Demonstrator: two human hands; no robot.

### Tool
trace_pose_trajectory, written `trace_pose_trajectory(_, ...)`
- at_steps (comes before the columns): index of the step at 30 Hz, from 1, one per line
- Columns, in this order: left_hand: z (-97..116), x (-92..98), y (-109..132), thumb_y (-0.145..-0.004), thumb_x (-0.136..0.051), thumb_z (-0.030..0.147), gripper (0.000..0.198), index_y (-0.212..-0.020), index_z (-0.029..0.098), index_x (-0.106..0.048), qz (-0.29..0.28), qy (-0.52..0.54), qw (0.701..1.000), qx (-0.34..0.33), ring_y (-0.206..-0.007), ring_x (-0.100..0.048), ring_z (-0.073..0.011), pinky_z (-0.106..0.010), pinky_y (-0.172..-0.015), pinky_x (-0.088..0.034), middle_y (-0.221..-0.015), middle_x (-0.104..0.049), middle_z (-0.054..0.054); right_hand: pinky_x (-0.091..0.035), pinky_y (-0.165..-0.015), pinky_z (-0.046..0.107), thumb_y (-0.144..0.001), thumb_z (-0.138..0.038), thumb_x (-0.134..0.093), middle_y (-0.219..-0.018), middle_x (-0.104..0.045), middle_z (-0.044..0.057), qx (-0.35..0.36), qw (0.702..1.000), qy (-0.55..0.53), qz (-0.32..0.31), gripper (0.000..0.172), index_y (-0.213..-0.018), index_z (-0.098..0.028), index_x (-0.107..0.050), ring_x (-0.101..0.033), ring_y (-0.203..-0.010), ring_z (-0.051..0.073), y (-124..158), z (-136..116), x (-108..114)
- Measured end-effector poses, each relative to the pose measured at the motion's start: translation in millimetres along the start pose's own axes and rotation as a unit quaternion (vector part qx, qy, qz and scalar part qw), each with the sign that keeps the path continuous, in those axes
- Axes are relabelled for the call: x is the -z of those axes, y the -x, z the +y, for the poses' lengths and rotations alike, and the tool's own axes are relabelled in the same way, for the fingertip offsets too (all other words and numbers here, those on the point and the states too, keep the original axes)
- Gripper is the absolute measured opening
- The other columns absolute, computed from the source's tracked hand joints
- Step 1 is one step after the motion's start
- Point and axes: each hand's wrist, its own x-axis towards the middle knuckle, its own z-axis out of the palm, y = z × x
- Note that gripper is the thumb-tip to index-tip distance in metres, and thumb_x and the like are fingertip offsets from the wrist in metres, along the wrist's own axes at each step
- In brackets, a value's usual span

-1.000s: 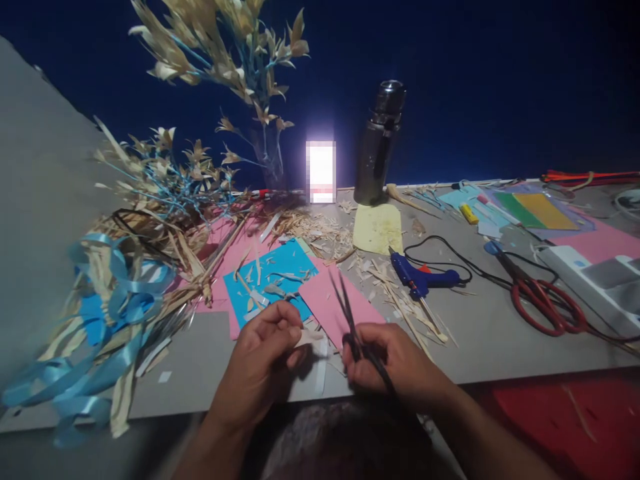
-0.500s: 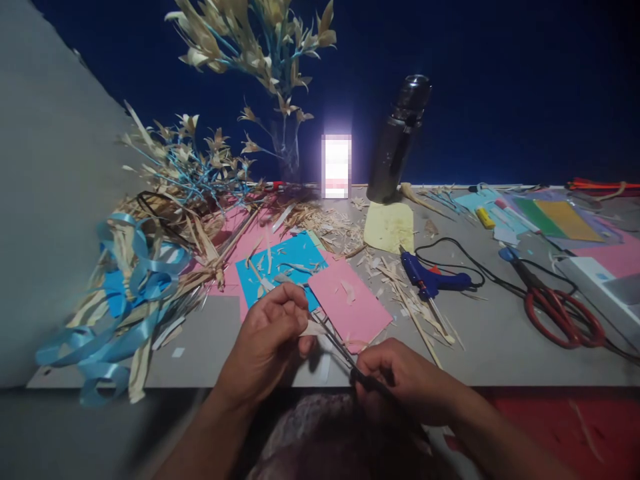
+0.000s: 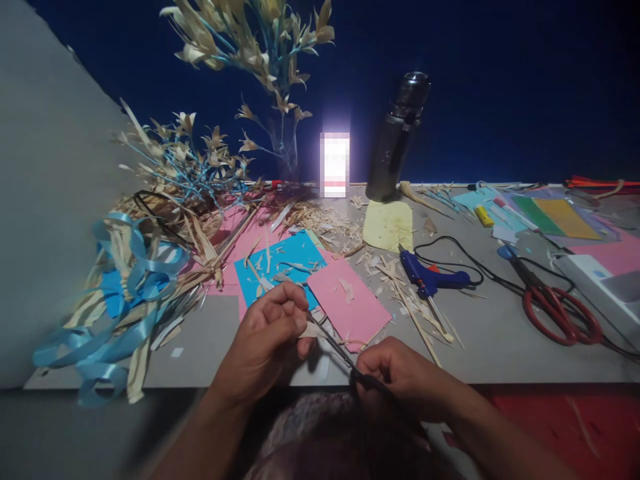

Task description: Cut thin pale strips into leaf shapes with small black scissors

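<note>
My left hand [image 3: 275, 330] is closed, with a pale dried-leaf strip [image 3: 313, 330] pinched between its thumb and fingers. My right hand [image 3: 395, 373] is wrapped round the dark handles of a pair of scissors [image 3: 340, 351]. The slim blades point up and left, to the strip beside my left fingertips. Both hands are above the table's front edge. Just beyond them lie a pink card [image 3: 347, 303] and a blue card [image 3: 280, 261] strewn with pale scraps.
A blue glue gun [image 3: 433, 275] and red-handled scissors [image 3: 560, 313] lie at the right. A dark bottle [image 3: 397, 140] stands behind a yellow paper [image 3: 389, 225]. Blue ribbon [image 3: 107, 337] and dried husks fill the left; flower stems [image 3: 285, 80] rise behind. A bright blurred rectangle [image 3: 335, 163] glows centrally.
The scissor blades look closer together around the strip. Both hands keep nearly the same places, and the whole view has shifted very slightly.
</note>
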Motion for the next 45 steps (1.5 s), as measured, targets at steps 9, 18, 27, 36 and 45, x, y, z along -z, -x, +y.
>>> trace_pose_trajectory(9,-2,1.2,5,-0.072,-0.083,0.024,0.027,-0.09,0.019,-0.063,0.068,-0.079,0.995,-0.008,-0.056,-0.067,-0.0147,-0.025,-0.057,-0.052,-0.07,-0.065,0.002,-0.016,-0.044,0.019,-0.06,-0.058,-0.086,-0.052,-0.034,-0.008,-0.007,0.999,-0.039,-0.011,0.056,-0.056,-0.015,-0.052,-0.026,-0.049,0.005,-2,1,2)
trace_pose_trajectory(18,-7,-7.2,2,-0.069,-0.076,0.015,0.022,-0.087,0.018,-0.064,0.088,-0.061,0.994,-0.013,-0.053,-0.066,-0.0132,-0.022,-0.057,-0.05,-0.065,-0.065,0.004,-0.019,-0.045,0.019,-0.061,-0.056,-0.086,-0.053,-0.04,-0.008,-0.016,0.999,-0.042,-0.008,0.052,-0.061,-0.015,-0.054,-0.03,-0.05,0.005,-4,4,-1)
trace_pose_trajectory(27,-6,-7.5,3,-0.068,-0.073,0.015,0.02,-0.085,0.018,-0.064,0.095,-0.084,0.992,-0.019,-0.053,-0.066,-0.0134,-0.022,-0.056,-0.049,-0.063,-0.065,0.004,-0.019,-0.045,0.02,-0.059,-0.055,-0.087,-0.053,-0.04,-0.007,-0.023,1.0,-0.021,-0.001,0.05,-0.059,-0.015,-0.056,-0.031,-0.05,0.006,-5,2,-2)
trace_pose_trajectory(36,-6,2.5,4,-0.072,-0.078,0.022,0.024,-0.092,0.018,-0.067,0.07,-0.086,0.994,-0.023,-0.059,-0.069,-0.0157,-0.027,-0.062,-0.057,-0.075,-0.068,0.001,-0.017,-0.045,0.02,-0.066,-0.053,-0.083,-0.05,-0.037,-0.007,-0.001,1.0,-0.009,0.0,0.05,-0.054,-0.017,-0.05,-0.028,-0.049,0.006,-3,4,0)
trace_pose_trajectory(45,2,10.8,4,-0.074,-0.082,0.022,0.03,-0.098,0.019,-0.064,0.036,-0.123,0.991,-0.025,-0.059,-0.071,-0.0167,-0.023,-0.058,-0.055,-0.074,-0.069,0.001,-0.018,-0.046,0.02,-0.069,-0.037,-0.076,-0.051,-0.039,-0.007,-0.015,0.998,0.064,0.011,0.037,-0.054,-0.017,-0.05,-0.029,-0.05,0.007,-1,-1,6)
